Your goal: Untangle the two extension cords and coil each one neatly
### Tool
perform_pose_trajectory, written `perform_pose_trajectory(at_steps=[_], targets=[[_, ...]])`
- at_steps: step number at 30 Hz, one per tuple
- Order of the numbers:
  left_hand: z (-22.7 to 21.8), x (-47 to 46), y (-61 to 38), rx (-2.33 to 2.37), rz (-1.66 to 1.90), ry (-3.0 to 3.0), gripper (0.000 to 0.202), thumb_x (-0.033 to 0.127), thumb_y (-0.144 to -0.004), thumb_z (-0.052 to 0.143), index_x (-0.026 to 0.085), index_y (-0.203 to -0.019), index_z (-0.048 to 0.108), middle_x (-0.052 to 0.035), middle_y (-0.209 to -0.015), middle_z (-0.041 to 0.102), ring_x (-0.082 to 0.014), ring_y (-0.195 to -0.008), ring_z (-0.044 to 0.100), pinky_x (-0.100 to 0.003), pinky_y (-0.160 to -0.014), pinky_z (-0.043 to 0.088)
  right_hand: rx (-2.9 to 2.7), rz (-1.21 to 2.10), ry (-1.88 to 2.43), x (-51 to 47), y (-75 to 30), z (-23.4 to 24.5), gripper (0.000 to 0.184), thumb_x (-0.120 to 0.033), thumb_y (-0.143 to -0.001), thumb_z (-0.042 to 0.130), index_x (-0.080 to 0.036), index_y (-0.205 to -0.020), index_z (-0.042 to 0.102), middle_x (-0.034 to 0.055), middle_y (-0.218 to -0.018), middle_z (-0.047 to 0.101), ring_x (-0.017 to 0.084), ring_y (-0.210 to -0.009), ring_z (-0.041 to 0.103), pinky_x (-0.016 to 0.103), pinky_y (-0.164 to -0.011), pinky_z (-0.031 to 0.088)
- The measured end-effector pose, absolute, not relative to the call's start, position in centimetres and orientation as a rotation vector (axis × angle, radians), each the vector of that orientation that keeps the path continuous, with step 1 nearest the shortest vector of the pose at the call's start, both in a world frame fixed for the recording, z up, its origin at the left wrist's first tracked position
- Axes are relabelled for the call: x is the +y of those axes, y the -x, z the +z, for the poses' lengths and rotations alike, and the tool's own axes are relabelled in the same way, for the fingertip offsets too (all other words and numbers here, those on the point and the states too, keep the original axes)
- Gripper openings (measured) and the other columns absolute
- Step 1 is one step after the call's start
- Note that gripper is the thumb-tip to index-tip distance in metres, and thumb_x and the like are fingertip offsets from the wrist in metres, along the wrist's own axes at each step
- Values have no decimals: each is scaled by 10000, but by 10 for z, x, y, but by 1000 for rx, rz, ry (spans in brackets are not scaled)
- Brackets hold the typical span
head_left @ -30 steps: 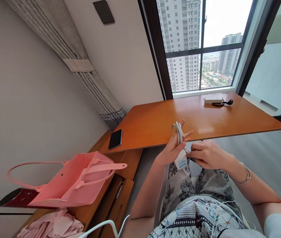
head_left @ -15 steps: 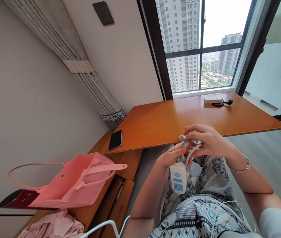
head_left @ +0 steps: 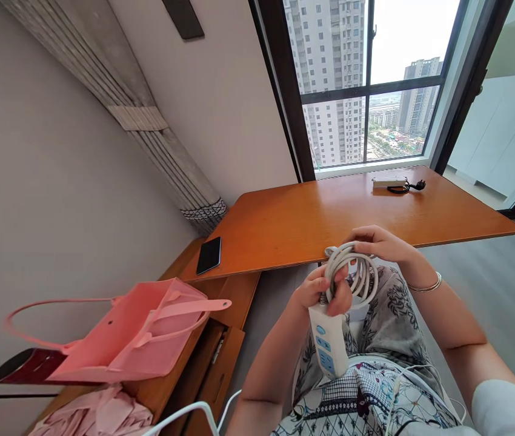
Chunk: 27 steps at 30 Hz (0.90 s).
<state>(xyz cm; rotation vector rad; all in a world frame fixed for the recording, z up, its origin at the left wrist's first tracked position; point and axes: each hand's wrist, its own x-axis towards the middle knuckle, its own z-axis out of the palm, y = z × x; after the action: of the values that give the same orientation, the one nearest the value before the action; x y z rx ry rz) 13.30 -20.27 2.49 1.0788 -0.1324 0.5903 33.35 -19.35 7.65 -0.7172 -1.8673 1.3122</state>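
A white power strip (head_left: 329, 345) with blue sockets hangs tilted over my lap. Its grey-white cable (head_left: 366, 281) is gathered in a loose coil of several loops. My left hand (head_left: 323, 289) is closed around the near side of the coil, just above the strip's end. At the top of the coil, my right hand (head_left: 378, 241) has its fingers curled on the loops; some fingertips are hidden behind the cable. The plug (head_left: 330, 251) shows beside the coil, near the table's front edge.
A wooden table (head_left: 280, 224) stands ahead, bearing a black phone (head_left: 209, 255) on its left and another power strip (head_left: 389, 181) with a black cord at the back right. A pink bag (head_left: 148, 333) and pink cloth (head_left: 98, 415) lie on the wooden cabinet to my left.
The cable coil has turned to face me and its loops now show openly. My right hand has shifted slightly right along it, and the power strip has swung lower and tilted.
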Motion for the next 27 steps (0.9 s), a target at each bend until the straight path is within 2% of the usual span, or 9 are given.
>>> perform_pose_trajectory(at_steps=[3,6,8,11,14,18,22,25,27], targets=[[29,-200,-133,-190,747,-968,347,507,-854,647,241,-795,432,109,-337,389,-93,-270,292,-239,-418,338,-1471,1509,708,-193,-326,50,502,-657,-837,635,-183,-1002,651,20,-786,675,145,-677,633,261,-622,526],[32,-195,-133,-160,777,-986,347,487,-848,665,239,-780,433,116,-330,354,-96,-288,289,-234,-449,359,-1272,1595,616,-200,-318,33,570,-699,-799,647,-202,-1077,638,45,-925,677,161,-752,656,297,-705,554],[31,-194,-132,-138,781,-1009,354,492,-845,671,237,-778,434,114,-336,345,-103,-302,302,-238,-462,366,-1254,1617,573,-206,-315,30,544,-650,-782,702,-205,-1087,631,47,-958,656,166,-788,660,305,-730,554],[29,-194,-130,-97,818,-1014,367,511,-843,671,235,-782,436,108,-355,337,-110,-337,341,-236,-480,371,-1224,1626,573,-211,-314,34,444,-555,-788,750,-203,-1029,625,-10,-815,570,120,-671,597,290,-673,539],[27,-193,-129,9,861,-1067,405,546,-810,702,229,-788,449,90,-399,388,-136,-426,473,-259,-564,431,-1157,1586,581,-210,-311,42,396,-549,-801,740,-195,-923,612,-58,-702,452,60,-516,419,260,-566,489],[28,-188,-125,94,816,-1243,409,538,-790,734,212,-825,488,48,-500,513,-207,-628,654,-368,-789,494,-1114,1445,639,-208,-307,47,421,-570,-780,747,-187,-864,593,-74,-663,390,35,-478,270,211,-446,313],[35,-183,-120,150,717,-1334,390,511,-778,751,188,-871,554,15,-585,599,-254,-752,712,-466,-957,446,-1193,1288,747,-208,-308,47,504,-623,-790,703,-188,-1030,618,-76,-652,372,53,-490,269,225,-441,257],[41,-180,-116,204,662,-1374,408,465,-713,811,165,-896,605,-11,-612,647,-279,-803,726,-486,-1013,412,-1306,1205,837,-209,-312,50,542,-643,-814,659,-180,-1094,614,-78,-632,368,66,-497,305,242,-450,270],[42,-178,-115,203,673,-1346,484,496,-694,817,156,-976,620,-29,-646,680,-284,-800,728,-487,-1012,417,-1355,1187,869,-209,-314,52,557,-657,-818,640,-173,-1093,612,-77,-639,374,67,-499,314,247,-449,274]])
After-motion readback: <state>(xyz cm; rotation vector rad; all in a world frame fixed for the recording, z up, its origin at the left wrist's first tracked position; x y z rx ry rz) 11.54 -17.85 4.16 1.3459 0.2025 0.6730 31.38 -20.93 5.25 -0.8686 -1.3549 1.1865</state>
